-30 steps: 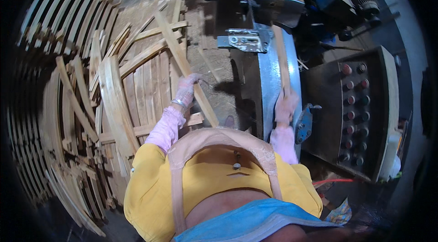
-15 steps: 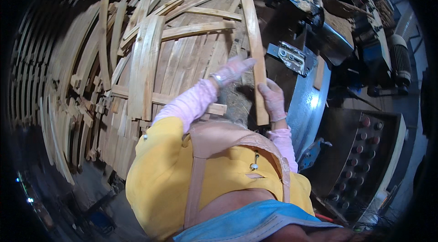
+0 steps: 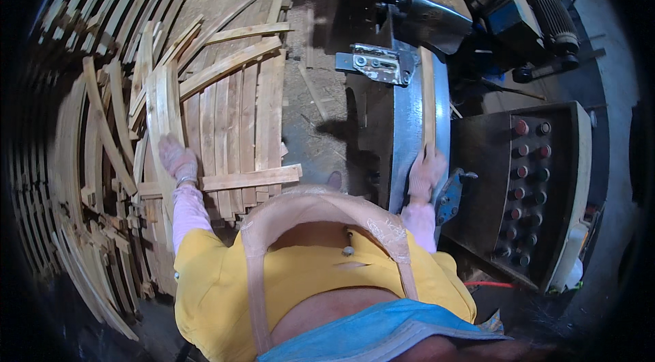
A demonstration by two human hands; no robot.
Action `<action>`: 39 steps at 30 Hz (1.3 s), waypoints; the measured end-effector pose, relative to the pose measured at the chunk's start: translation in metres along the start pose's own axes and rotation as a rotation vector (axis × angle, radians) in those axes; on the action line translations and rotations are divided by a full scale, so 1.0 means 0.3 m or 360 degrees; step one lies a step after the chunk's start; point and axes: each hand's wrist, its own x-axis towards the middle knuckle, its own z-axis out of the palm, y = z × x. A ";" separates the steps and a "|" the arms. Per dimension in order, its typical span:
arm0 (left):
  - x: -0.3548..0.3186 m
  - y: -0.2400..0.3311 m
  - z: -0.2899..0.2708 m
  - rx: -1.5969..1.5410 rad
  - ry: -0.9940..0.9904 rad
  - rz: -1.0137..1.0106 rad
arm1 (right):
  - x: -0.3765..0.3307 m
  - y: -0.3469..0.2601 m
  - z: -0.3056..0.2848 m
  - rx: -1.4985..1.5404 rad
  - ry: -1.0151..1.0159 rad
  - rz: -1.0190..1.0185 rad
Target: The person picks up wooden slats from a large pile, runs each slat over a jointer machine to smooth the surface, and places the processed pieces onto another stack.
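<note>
On the right, my gloved right hand (image 3: 426, 176) closes round the near end of a long, narrow wooden strip (image 3: 428, 99). That strip lies lengthwise on the curved, shiny metal machine table (image 3: 405, 130). A metal bracket block (image 3: 375, 64) stands beside the strip's far part. My gloved left hand (image 3: 179, 159) is over on the left, its fingers curled onto a pale wooden board (image 3: 162, 99) on top of the stack. This board rests across a crosswise wooden strip (image 3: 252, 178); the fingertips' undersides are hidden.
A stack of flat boards (image 3: 232, 113) with loose strips fills the left, beside racked curved pieces (image 3: 102, 0). To the right stands a control panel (image 3: 529, 191) with several buttons. A motor (image 3: 552, 14) and dark machinery lie beyond. Wood scraps litter the floor (image 3: 317, 130).
The wooden strip has gone from between my hands onto the metal table, with my right hand at its near end. My left hand has left it and reached the stacked board. The view has shifted right.
</note>
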 end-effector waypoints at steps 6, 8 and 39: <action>-0.014 0.312 -0.251 -0.1542 0.0016 0.0077 | 0.461 -0.207 0.144 0.0117 0.0008 0.0103; -0.078 0.515 -0.483 -0.1781 -0.0471 0.0005 | 0.478 -0.291 0.216 0.1013 -0.0094 0.0161; 0.020 0.117 -0.259 -0.1530 -0.0412 -0.0095 | 0.571 -0.240 0.148 -0.0036 -0.0189 -0.0133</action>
